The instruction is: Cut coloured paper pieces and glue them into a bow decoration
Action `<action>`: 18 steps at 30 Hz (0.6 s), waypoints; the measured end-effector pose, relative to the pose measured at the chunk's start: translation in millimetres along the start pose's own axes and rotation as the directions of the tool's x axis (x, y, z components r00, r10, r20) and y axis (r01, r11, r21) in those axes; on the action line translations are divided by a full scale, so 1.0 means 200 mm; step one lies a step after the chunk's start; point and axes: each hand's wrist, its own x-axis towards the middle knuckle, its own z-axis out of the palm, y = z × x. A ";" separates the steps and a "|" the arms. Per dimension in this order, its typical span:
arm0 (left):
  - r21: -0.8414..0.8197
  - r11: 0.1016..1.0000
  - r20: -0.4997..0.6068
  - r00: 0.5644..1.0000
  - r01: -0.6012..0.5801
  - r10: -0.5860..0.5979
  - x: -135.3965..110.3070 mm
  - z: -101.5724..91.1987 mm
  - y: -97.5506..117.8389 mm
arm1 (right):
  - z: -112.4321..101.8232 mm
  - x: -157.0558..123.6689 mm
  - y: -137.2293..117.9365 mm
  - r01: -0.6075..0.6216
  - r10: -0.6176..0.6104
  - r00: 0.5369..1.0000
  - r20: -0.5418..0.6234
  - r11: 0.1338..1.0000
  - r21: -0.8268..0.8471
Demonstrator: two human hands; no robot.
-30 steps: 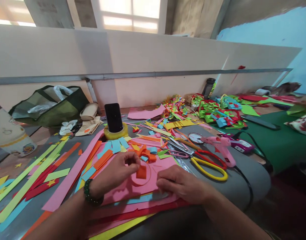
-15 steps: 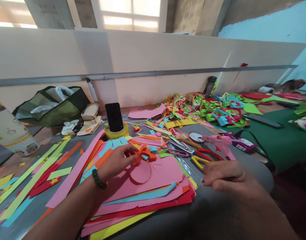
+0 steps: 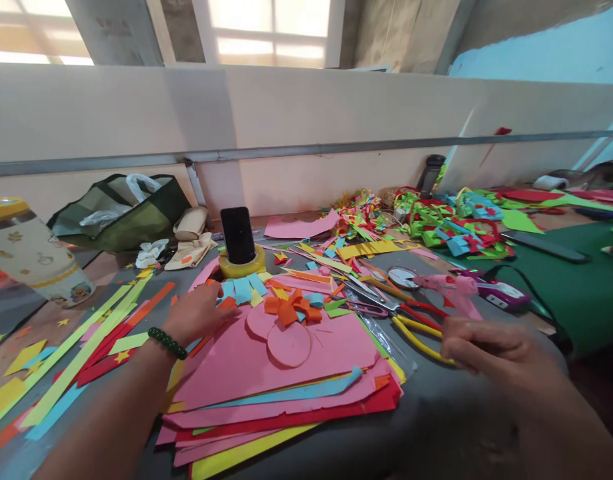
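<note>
My left hand (image 3: 196,312), with a green bead bracelet at the wrist, lies over orange and blue paper strips left of the pink sheets. Its fingers are slightly bent and apart, next to an orange paper strip (image 3: 228,304). Curled orange paper pieces (image 3: 293,307) rest on the pink sheet (image 3: 336,343), above a pink paper circle (image 3: 289,344). Over the grey surface at the right, my right hand (image 3: 486,347) is closed with fingers curled in; its palm side is hidden. It is beside the yellow handle of the scissors (image 3: 419,333).
A phone (image 3: 237,235) stands in a yellow tape roll (image 3: 243,262). Behind the right hand lie a pink glue gun (image 3: 453,287) and a purple device (image 3: 501,293). Paper scraps (image 3: 359,213) heap at the back. A patterned bottle (image 3: 36,253) and green bag (image 3: 121,217) stand left.
My left hand has left the orange curled pieces and moved left to the strips. The right hand stays closed, slightly further right in view. The view has shifted a little.
</note>
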 end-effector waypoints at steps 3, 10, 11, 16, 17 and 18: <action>-0.028 0.999 0.045 0.998 0.039 -0.038 0.02 0.03 -0.04 | -0.03 -0.01 0.06 -0.055 0.055 0.998 0.000 0.998 0.016; -0.219 0.976 0.104 0.995 0.019 0.004 0.06 0.04 -0.08 | -0.04 -0.02 0.09 -0.137 0.136 0.990 -0.025 0.989 -0.046; -0.243 0.970 0.106 0.994 0.019 0.007 0.06 0.04 -0.08 | -0.04 -0.02 0.09 -0.138 0.137 0.990 -0.027 0.989 -0.060; -0.315 0.948 0.127 0.992 0.048 -0.008 0.05 0.00 -0.09 | -0.06 -0.02 0.14 -0.186 0.181 0.982 -0.064 0.979 -0.088; -0.324 0.944 0.131 0.991 0.057 -0.015 0.05 -0.01 -0.09 | -0.07 -0.02 0.15 -0.195 0.188 0.979 -0.076 0.976 -0.098; -0.334 0.940 0.137 0.990 0.064 -0.019 0.04 -0.03 -0.09 | -0.08 -0.02 0.16 -0.201 0.191 0.977 -0.090 0.973 -0.117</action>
